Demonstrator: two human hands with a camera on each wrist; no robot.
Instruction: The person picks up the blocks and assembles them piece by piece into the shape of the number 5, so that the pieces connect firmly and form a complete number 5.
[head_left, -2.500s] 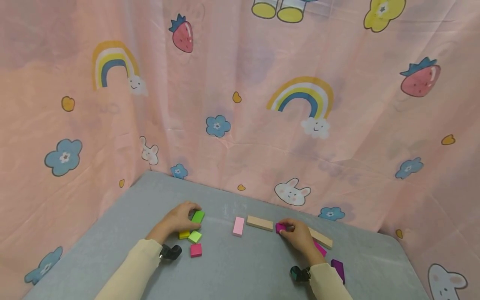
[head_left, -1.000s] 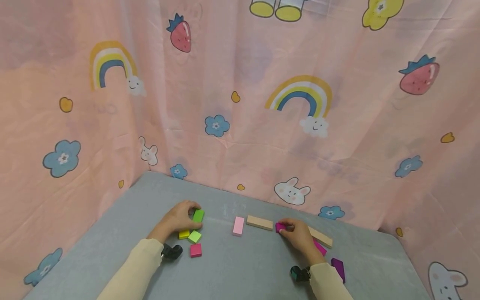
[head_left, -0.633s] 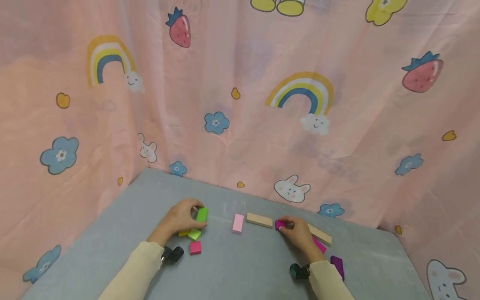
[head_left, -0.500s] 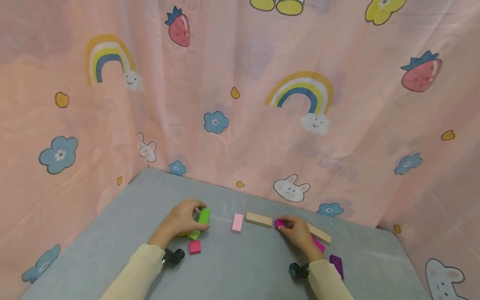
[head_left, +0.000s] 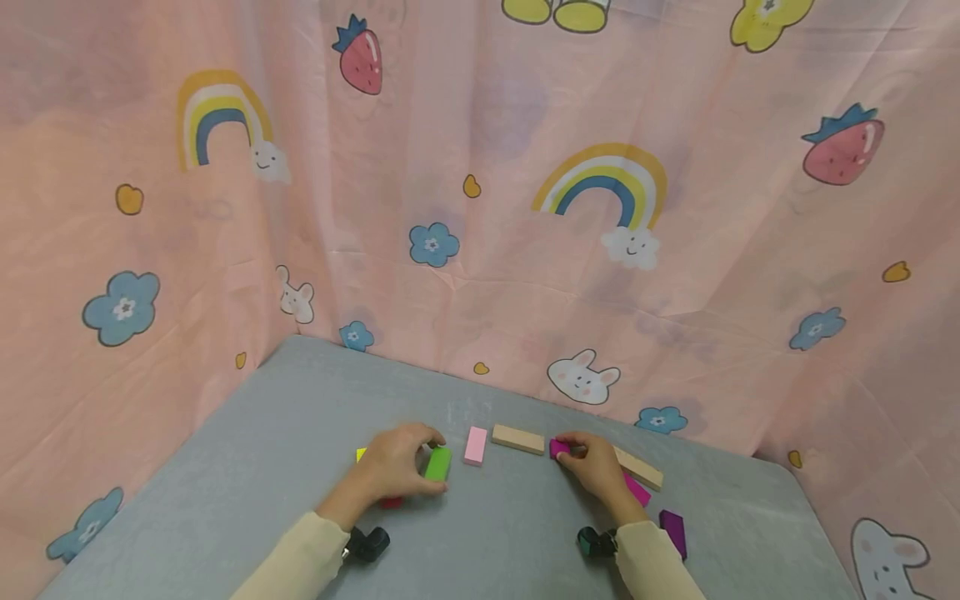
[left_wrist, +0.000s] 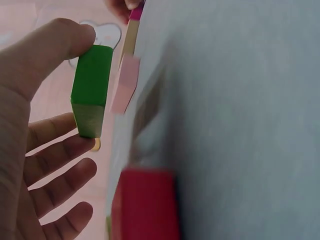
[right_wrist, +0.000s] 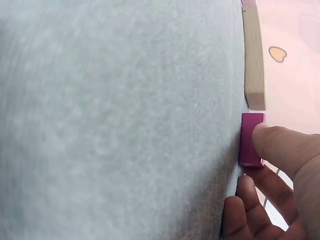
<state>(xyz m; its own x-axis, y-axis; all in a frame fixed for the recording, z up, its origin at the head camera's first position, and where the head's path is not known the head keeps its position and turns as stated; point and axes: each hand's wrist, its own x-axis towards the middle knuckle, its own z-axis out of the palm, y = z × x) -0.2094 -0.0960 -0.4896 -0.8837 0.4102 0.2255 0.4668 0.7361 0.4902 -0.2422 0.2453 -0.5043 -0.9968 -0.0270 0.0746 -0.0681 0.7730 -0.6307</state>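
Note:
My left hand (head_left: 420, 463) pinches a green block (head_left: 438, 463) between thumb and fingers, just left of a pale pink block (head_left: 476, 445) lying on the grey table (head_left: 495, 533). In the left wrist view the green block (left_wrist: 91, 90) hangs clear of the table surface, with the pale pink block (left_wrist: 125, 82) beyond it. My right hand (head_left: 576, 452) grips a small magenta block (head_left: 558, 449) at the right end of a wooden plank (head_left: 518, 439). In the right wrist view the magenta block (right_wrist: 250, 137) stands in line with the wooden plank (right_wrist: 254, 55).
A red block (left_wrist: 145, 205) lies under my left hand and a yellow block (head_left: 361, 454) peeks out behind it. A second wooden plank (head_left: 642, 469), a pink block (head_left: 639, 491) and a purple block (head_left: 673, 532) lie right of my right hand. A patterned pink curtain (head_left: 480, 208) encloses the table.
My left hand has carried the green block rightward, from the cluster of small blocks to beside the pale pink block. The right hand has stayed on the magenta block.

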